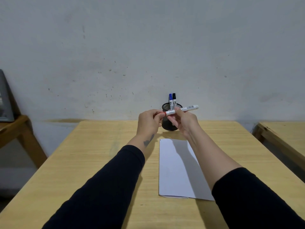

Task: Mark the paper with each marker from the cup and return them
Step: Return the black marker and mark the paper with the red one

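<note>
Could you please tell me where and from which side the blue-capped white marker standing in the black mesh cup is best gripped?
Grip the blue-capped white marker on its exposed upper barrel and cap, coming down from above and pinching front to back. It stands nearly upright in the black mesh cup, whose wall blocks its lower half, and the black-capped marker crowds its right side.

Both hands (pixel 166 121) raised, fingertips pinched together
</note>
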Tool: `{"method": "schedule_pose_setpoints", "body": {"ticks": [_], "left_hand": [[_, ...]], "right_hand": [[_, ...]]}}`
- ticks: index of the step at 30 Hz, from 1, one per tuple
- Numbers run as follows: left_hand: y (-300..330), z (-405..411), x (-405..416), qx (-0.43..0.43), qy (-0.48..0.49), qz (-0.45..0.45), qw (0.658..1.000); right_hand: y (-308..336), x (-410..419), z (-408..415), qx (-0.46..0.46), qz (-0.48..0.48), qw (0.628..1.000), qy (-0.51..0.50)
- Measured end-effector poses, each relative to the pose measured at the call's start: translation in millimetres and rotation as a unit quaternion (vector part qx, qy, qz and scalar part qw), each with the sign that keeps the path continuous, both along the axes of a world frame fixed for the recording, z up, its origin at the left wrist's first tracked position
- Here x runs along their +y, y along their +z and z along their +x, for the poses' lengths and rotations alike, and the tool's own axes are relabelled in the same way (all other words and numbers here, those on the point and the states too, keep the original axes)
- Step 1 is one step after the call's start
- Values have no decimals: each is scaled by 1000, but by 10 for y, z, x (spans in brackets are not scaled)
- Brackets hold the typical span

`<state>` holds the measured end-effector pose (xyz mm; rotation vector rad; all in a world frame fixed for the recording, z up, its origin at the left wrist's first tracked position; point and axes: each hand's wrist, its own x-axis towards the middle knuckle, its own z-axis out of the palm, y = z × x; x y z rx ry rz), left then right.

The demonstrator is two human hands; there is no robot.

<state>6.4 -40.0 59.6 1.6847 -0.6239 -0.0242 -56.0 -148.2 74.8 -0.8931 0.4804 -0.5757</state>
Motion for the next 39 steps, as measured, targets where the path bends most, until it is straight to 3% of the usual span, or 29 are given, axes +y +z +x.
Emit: {"method": "schedule_pose_setpoints", "body": {"ticks": [10,15,21,27,30,33,39], "left_hand": [[-91,170,14,157,-41,56,985],[-167,310,14,7,38,241,970],[-358,345,-192,13,0,383,924],[-453,360,-208,0,-6,390,921],[-482,317,-95,-70,12,386,920],[-619,254,52,-150,9,413,898],[-882,189,196,-167,-30,472,865]], "right_hand": [[-130,-284,-39,-1,-30,999,-27],[-126,-387,-79,75,-155,985,-15],[-211,-265,-41,81,-181,980,-24],[-349,-320,3,62,-120,991,-15],[-400,-298,62,61,-88,994,-3],[-501,-210,97,79,-88,993,-10],[-708,-66,87,76,-139,987,-6]]}}
